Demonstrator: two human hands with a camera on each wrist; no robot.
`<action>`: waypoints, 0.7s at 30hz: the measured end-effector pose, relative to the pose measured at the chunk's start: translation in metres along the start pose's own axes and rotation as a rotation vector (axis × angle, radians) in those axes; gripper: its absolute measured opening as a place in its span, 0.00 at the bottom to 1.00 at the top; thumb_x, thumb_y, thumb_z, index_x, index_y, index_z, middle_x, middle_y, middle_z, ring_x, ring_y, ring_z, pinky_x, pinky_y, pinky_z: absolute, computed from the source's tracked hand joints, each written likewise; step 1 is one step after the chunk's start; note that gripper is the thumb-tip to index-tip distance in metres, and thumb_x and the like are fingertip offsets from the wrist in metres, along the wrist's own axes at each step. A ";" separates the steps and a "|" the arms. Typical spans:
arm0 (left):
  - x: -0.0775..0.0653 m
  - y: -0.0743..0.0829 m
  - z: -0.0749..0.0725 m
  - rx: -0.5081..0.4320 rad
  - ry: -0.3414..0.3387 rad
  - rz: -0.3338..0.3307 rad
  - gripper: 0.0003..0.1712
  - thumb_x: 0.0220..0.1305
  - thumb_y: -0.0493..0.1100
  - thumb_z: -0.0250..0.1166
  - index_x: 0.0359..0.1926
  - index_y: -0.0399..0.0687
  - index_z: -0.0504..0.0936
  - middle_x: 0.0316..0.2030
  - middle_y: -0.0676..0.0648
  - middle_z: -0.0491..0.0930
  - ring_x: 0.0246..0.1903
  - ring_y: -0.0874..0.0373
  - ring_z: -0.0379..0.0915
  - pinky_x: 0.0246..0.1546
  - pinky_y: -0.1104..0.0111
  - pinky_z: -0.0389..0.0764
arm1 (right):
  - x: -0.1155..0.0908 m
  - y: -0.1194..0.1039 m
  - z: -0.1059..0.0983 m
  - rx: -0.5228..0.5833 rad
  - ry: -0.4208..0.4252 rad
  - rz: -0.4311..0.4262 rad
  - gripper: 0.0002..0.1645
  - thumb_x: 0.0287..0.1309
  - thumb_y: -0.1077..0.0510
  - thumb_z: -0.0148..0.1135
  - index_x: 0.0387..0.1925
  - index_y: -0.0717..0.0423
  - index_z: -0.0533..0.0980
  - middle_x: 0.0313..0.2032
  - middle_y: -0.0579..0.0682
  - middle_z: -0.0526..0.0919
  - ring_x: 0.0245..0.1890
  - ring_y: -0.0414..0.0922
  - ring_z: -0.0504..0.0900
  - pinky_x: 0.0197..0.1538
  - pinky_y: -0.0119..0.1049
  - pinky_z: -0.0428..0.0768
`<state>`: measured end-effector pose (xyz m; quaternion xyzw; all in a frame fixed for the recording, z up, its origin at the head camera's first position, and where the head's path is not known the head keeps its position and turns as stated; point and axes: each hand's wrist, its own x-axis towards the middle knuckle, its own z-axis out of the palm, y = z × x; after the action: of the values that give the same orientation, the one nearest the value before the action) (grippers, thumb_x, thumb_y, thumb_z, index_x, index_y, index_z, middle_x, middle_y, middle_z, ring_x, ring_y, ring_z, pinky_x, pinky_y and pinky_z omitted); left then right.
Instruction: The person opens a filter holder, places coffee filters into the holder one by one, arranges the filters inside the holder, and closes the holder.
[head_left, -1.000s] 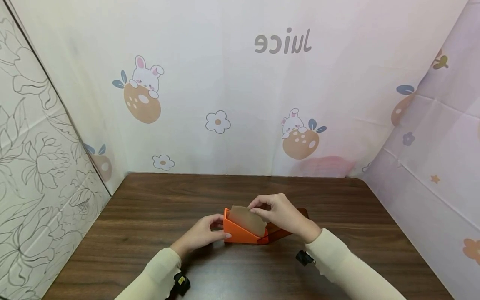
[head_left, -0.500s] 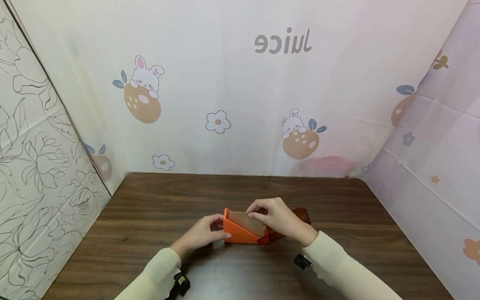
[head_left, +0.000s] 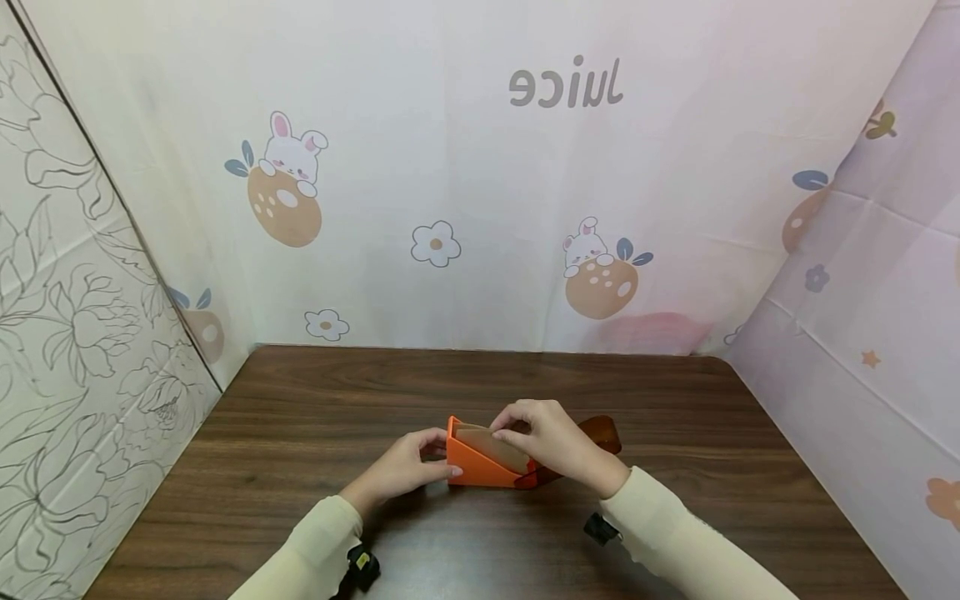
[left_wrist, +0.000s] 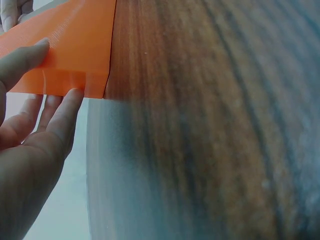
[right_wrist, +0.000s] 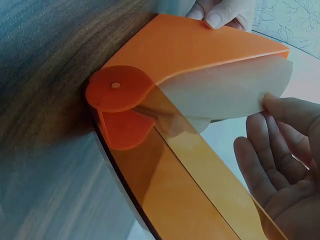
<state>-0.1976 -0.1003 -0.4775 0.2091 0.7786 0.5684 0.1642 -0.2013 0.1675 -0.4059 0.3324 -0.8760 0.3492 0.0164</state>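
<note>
An orange box (head_left: 478, 465) with a slanted top edge stands on the table, its see-through amber lid (right_wrist: 175, 190) swung back to the right on a hinge. Tan coffee filters (right_wrist: 215, 92) stick up a little out of the box. My left hand (head_left: 401, 468) holds the box's left end, thumb on the near face and fingers at the end wall. With thumb and forefinger my right hand (head_left: 551, 437) pinches the upper edge of the filters. Part of the lid is hidden behind the right forearm in the head view.
The dark wood table (head_left: 337, 383) runs back to a printed curtain (head_left: 450, 167). Further patterned cloth hangs at the left and right sides. A small black wrist camera (head_left: 363, 568) sits at each sleeve.
The filters have gone down into the box, with the right hand moving slightly down and left while pinching them. The left hand and the box have stayed in place.
</note>
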 end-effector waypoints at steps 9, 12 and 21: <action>0.000 0.002 0.001 -0.022 0.002 0.006 0.24 0.64 0.44 0.72 0.58 0.44 0.79 0.49 0.50 0.82 0.52 0.53 0.76 0.52 0.59 0.78 | 0.000 0.002 0.004 0.007 -0.010 -0.033 0.05 0.61 0.60 0.70 0.38 0.48 0.85 0.33 0.38 0.84 0.33 0.34 0.79 0.39 0.32 0.81; 0.000 0.001 0.001 -0.010 0.001 0.005 0.24 0.64 0.44 0.72 0.58 0.44 0.79 0.49 0.50 0.82 0.52 0.53 0.77 0.53 0.59 0.78 | 0.000 0.002 0.005 0.009 -0.020 -0.031 0.05 0.61 0.61 0.69 0.38 0.47 0.85 0.34 0.37 0.84 0.33 0.34 0.80 0.40 0.32 0.81; 0.001 -0.001 -0.001 0.013 -0.003 0.004 0.23 0.63 0.46 0.72 0.57 0.45 0.80 0.49 0.51 0.82 0.52 0.54 0.77 0.53 0.61 0.77 | 0.000 0.001 0.006 0.011 -0.039 -0.007 0.05 0.62 0.60 0.69 0.38 0.47 0.85 0.33 0.37 0.83 0.33 0.34 0.79 0.39 0.32 0.81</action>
<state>-0.1990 -0.1006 -0.4787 0.2127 0.7816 0.5633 0.1627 -0.2006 0.1641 -0.4104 0.3422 -0.8730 0.3475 -0.0015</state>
